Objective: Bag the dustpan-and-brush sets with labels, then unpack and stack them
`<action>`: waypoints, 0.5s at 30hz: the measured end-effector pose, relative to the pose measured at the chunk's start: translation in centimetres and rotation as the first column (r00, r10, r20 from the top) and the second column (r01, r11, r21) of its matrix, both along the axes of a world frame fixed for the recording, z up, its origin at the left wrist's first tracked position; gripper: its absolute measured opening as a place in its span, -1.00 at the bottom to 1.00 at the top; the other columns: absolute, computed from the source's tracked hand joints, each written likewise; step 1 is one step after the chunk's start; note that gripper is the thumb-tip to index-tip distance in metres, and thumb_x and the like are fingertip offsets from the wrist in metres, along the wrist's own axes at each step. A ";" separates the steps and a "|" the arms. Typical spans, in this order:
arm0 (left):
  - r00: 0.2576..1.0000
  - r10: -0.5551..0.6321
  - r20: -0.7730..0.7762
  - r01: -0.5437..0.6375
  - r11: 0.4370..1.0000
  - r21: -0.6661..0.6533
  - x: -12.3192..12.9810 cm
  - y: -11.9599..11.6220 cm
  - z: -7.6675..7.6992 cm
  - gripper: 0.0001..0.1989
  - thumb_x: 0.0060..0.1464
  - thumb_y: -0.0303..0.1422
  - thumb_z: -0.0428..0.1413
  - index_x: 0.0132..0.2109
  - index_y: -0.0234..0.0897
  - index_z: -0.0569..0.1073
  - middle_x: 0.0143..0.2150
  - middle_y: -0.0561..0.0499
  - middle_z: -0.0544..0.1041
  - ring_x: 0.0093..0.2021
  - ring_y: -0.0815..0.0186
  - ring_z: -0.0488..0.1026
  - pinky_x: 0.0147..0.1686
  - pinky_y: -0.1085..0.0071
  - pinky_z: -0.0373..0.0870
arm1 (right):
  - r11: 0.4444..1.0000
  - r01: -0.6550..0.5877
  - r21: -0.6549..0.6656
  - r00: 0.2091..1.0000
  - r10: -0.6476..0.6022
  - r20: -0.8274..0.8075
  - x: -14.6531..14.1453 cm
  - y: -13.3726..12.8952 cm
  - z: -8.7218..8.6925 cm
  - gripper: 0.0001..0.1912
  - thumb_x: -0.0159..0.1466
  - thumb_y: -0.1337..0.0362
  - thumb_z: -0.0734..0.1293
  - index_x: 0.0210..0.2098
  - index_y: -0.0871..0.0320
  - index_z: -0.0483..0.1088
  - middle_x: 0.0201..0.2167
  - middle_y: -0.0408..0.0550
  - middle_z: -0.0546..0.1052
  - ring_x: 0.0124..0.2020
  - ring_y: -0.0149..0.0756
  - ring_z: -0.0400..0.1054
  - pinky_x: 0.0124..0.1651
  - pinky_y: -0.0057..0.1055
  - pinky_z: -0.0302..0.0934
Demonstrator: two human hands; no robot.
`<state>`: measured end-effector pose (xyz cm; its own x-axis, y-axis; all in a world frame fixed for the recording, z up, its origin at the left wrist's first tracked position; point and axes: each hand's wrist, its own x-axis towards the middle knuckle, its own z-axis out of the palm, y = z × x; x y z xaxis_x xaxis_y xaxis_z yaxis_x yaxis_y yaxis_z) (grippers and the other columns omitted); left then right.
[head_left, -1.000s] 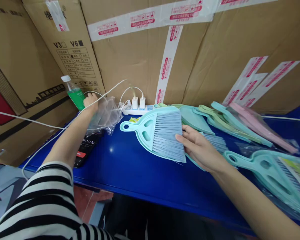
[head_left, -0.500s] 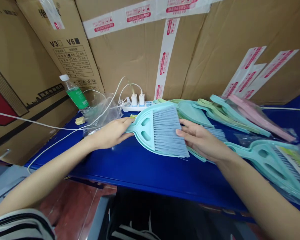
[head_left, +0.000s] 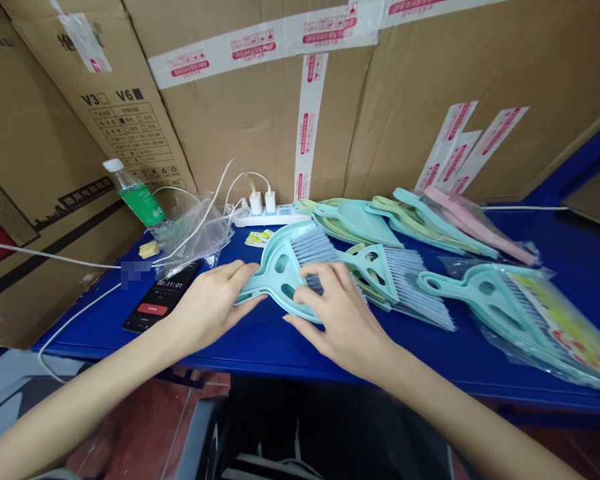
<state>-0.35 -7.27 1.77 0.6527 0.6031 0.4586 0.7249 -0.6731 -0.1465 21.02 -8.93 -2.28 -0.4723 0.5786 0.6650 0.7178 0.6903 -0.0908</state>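
A turquoise brush with blue-grey bristles lies against a turquoise dustpan (head_left: 275, 267) at the middle of the view. My left hand (head_left: 215, 300) is closed round the handle end of this set. Over its near side, my right hand (head_left: 340, 313) has its fingers curled, with the fingertips at the brush's (head_left: 286, 263) holed base and the thumb by the pan's lower edge. Just right of it, another turquoise brush (head_left: 380, 267) rests on green pieces. Farther right lies a bagged turquoise dustpan and brush (head_left: 500, 300) with a printed card.
Green, turquoise and pink dustpans (head_left: 365, 220) lie along the back, before cardboard boxes (head_left: 260, 107). At the left are a bottle (head_left: 143, 200), clear plastic bags (head_left: 195, 223), a phone (head_left: 155, 303), a yellow block (head_left: 149, 249) and white cables. A power strip (head_left: 280, 215) stands behind.
My right hand has moved left from the bristle ends to the brush base. The held set has shifted slightly left and down, and the view has turned right, uncovering the phone and the other brush.
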 end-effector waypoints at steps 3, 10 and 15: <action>1.000 0.021 -0.009 -0.021 0.999 -0.036 0.0 1.0 1.3 -0.71 0.29 -0.28 -0.05 -0.01 -0.35 0.45 -0.26 -0.08 0.57 -0.35 0.22 0.55 -0.36 0.40 0.45 | 0.998 0.049 0.037 0.997 -0.047 -0.058 1.2 0.1 0.4 -0.92 0.24 0.38 0.34 -0.39 0.13 0.39 -0.15 0.08 0.39 -0.12 -0.10 0.21 -0.11 -0.18 0.25; 0.970 0.230 0.079 -0.217 0.964 -0.152 3.1 8.3 5.5 -0.61 0.15 -0.14 0.10 0.01 -0.29 0.50 -0.22 -0.07 0.61 -0.32 0.19 0.54 -0.19 0.31 0.43 | 0.936 0.266 0.230 0.963 -0.270 -0.014 7.7 0.0 0.2 -0.80 0.39 0.24 0.21 -0.33 0.15 0.36 -0.10 0.22 0.37 -0.08 0.00 0.26 -0.07 -0.06 0.24; 0.985 0.166 -0.037 -0.169 0.933 -0.317 9.6 15.0 5.5 -0.57 0.18 -0.20 0.07 0.10 -0.39 0.44 0.00 -0.18 0.56 -0.08 0.13 0.53 -0.04 0.31 0.37 | 0.960 0.256 0.114 0.950 -0.272 0.153 10.1 1.6 -2.4 -0.76 0.40 0.19 0.18 -0.29 0.14 0.39 -0.02 0.26 0.43 0.06 0.12 0.28 0.00 0.08 0.27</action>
